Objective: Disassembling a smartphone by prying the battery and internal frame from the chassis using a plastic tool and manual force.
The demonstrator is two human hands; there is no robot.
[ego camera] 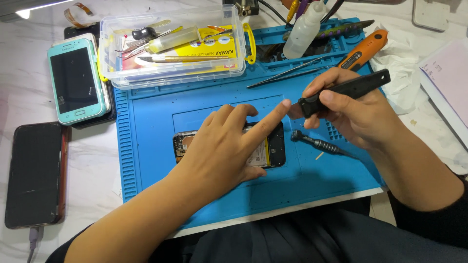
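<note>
Opened phone (273, 148): flat on blue mat (146, 117), beneath left hand (219, 151), fingers spread, grasping nothing. Right hand (353, 114): grip clenched around black pen-shaped tool (348, 90), just above-right of phone. Small screwdriver (319, 144): lying beside phone.

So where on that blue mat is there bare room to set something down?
The blue mat is bare between the clear plastic box and the opened phone, and along its near edge right of the left hand. It is crowded around the right hand, by the screwdriver and tweezers.
</note>
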